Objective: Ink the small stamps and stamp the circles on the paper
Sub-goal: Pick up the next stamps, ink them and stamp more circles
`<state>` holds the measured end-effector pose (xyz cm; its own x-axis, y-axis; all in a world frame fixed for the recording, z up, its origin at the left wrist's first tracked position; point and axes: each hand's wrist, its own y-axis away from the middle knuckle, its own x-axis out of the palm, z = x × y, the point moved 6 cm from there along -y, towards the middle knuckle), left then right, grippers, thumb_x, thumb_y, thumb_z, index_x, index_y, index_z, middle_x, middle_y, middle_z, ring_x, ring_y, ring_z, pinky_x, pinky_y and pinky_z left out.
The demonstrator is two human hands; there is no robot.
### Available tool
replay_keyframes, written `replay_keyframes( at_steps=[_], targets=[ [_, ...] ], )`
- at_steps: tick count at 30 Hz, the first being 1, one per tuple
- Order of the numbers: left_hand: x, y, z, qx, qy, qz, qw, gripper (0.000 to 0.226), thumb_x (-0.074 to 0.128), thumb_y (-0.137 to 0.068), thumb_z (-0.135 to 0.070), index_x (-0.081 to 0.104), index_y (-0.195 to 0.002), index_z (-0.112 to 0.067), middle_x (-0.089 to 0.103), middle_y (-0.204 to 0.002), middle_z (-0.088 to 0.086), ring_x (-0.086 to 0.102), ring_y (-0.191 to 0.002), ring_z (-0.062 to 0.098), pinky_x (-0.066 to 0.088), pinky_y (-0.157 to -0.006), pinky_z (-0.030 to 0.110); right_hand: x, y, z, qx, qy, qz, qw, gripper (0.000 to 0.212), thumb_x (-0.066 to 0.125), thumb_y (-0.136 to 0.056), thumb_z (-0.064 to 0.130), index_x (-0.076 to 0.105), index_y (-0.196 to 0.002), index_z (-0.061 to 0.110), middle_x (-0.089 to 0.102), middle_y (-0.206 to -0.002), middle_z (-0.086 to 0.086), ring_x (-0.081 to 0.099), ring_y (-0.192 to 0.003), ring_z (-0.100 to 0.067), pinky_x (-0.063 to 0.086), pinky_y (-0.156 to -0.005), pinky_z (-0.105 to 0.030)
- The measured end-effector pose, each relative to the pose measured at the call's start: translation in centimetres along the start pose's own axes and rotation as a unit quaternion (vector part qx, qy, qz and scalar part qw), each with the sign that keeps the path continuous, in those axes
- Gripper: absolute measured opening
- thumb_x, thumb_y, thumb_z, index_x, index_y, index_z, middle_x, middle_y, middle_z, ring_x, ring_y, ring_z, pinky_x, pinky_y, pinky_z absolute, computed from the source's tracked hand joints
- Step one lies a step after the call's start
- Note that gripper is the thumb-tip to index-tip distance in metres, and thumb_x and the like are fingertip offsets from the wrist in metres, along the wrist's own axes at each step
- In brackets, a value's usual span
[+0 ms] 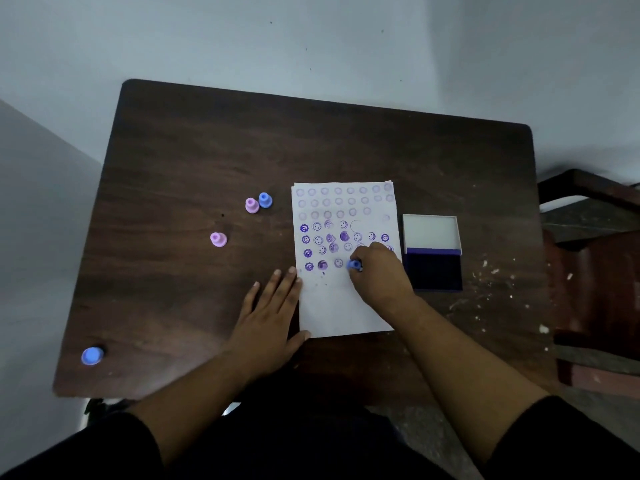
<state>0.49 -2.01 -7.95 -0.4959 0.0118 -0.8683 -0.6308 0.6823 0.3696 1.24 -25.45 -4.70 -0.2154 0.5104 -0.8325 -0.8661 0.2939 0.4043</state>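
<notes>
Head view, right hand [379, 275] hiding stamp [354, 265] base

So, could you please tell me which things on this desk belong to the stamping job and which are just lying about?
In use:
- white paper sheet printed with circles
- small blue plastic stamp, held in the right hand
- open dark purple ink pad
- left hand, steadying the sheet

Lying about:
- two pink stamps
- blue stamp beside the pink
- blue stamp at the desk's corner
</notes>
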Motion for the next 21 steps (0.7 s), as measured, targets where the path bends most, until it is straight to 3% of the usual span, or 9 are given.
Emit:
replay_keyframes(
  at_steps=[3, 6, 11, 17, 21],
  targets=[
    [-0.1, 0.0, -0.1, 0.001, -0.003, 0.007, 1.000, 0.094, 0.039, -0.097, -0.069, -0.006, -0.165, -0.023, -0.018, -0.172, -0.004, -0.020, -0.157, 0.016, -0.007, -0.127, 0.048, 0.0, 0.1, 0.0, 0.000, 0.002, 0.000, 1.000, 0.022, 0.064, -0.098, 0.022, 0.072, -0.114, 0.008, 0.064, -0.108, -0.014, 0.064, -0.093, -0.028, 0.051, -0.079, -0.033],
    [-0.3, 0.0, -0.2, 0.002, -0.016, 0.001, 1.000, 0.094, 0.038, -0.097, -0.070, -0.004, -0.166, -0.023, -0.016, -0.173, -0.003, -0.016, -0.158, 0.017, 0.000, -0.128, 0.051, 0.0, 0.4, 0.3, -0.005, 0.004, -0.005, 1.000, 0.022, 0.063, -0.099, 0.022, 0.072, -0.112, 0.007, 0.063, -0.108, -0.014, 0.064, -0.091, -0.028, 0.052, -0.079, -0.033],
    [-0.5, 0.0, -0.2, 0.003, -0.015, -0.005, 1.000, 0.095, 0.040, -0.094, -0.070, 0.001, -0.166, -0.022, -0.010, -0.173, -0.002, -0.011, -0.159, 0.018, 0.004, -0.128, 0.050, -0.8, -0.1, 0.1, -0.004, -0.001, -0.002, 1.000, 0.019, 0.066, -0.096, 0.020, 0.076, -0.100, 0.006, 0.068, -0.101, -0.014, 0.065, -0.091, -0.029, 0.049, -0.077, -0.032],
    [-0.8, 0.2, 0.1, 0.004, -0.002, -0.035, 0.999, 0.092, 0.042, -0.092, -0.069, 0.013, -0.166, -0.021, 0.003, -0.174, -0.002, 0.000, -0.160, 0.016, 0.006, -0.126, 0.047, -6.5, -0.6, -2.6, 0.042, -0.030, -0.126, 0.991, 0.017, 0.071, -0.093, 0.025, 0.078, -0.105, 0.015, 0.072, -0.100, -0.006, 0.066, -0.085, -0.019, 0.047, -0.077, -0.026],
    [-0.7, 0.3, 0.5, 0.011, 0.008, -0.027, 1.000, 0.091, 0.045, -0.094, -0.067, 0.011, -0.166, -0.023, -0.003, -0.173, -0.006, -0.006, -0.158, 0.012, 0.005, -0.127, 0.045, -8.7, -1.1, -2.5, 0.044, -0.042, -0.147, 0.987, 0.017, 0.072, -0.092, 0.023, 0.079, -0.106, 0.016, 0.074, -0.102, -0.006, 0.067, -0.083, -0.018, 0.045, -0.074, -0.024]
  ],
)
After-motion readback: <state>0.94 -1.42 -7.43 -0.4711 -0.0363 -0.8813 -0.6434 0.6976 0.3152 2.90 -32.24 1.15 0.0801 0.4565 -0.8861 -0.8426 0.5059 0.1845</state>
